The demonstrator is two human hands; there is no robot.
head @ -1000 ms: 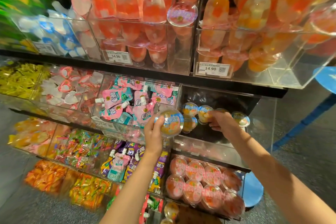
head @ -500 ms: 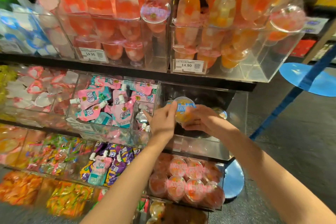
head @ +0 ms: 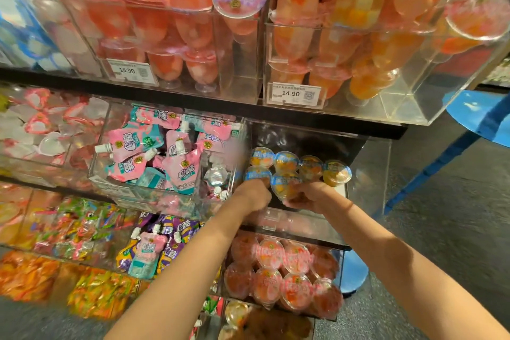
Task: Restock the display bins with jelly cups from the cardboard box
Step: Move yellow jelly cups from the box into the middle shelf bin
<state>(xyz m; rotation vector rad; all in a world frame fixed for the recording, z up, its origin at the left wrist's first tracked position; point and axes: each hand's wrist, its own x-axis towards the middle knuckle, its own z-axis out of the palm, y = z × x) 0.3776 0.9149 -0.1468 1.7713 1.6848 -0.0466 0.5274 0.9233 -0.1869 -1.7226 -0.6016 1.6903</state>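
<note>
Head view of a tiered shelf of clear display bins. Both hands reach into the middle-tier bin point(head: 367, 174) at centre right of the frame, whose transparent side wall rises at the right and whose low front lip point(head: 289, 222) lies just below the wrists. The left hand point(head: 252, 196) has its fingers curled round a jelly cup point(head: 258, 174) with a blue-and-white lid; the right hand point(head: 309, 197) grips a second cup point(head: 285, 186) just beside it, the two cups touching. Behind them a row of jelly cups point(head: 300, 164) stands against the dark rear of the bin, the rightmost cup point(head: 336, 172) near the side wall; bare bin floor remains to the right of the hands. The black shelf edge point(head: 317, 121) of the upper tier overhangs the bin closely, leaving limited room above the cups. To the left, touching the same bin, a bin of pink pouches point(head: 154, 157). Above, tall orange and red jelly goblets point(head: 358, 8) fill bins carrying price tags point(head: 295, 94) reading 14.90. Below the hands, a lower bin holds red-lidded cups point(head: 281, 276). At the right of the frame lie dark floor point(head: 441, 229) and a blue stand point(head: 474, 124).
</note>
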